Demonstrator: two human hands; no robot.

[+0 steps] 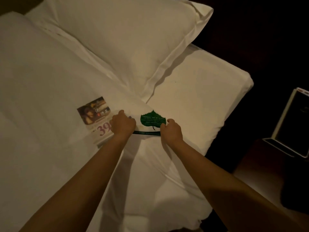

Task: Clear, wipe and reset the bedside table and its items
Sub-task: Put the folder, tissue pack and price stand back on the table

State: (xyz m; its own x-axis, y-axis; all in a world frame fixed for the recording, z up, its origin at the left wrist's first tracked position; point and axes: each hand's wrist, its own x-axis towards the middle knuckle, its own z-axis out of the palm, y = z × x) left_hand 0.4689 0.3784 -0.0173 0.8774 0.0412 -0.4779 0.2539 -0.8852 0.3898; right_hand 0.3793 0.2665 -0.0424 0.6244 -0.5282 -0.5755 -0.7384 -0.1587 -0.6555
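Observation:
A white card printed with a green leaf (153, 120) lies on the white bed. My left hand (122, 123) grips its left end and my right hand (171, 130) grips its right end, fingers curled over the edges. The card's dark lower edge shows between my wrists. Just left of it lies a printed flyer (94, 114) with a photo and a large red "39", partly under my left hand.
A large white pillow (133, 39) lies at the head of the bed (209, 97). To the right, in the dark, an upright sign holder (291, 124) stands on the dark bedside table (260, 158).

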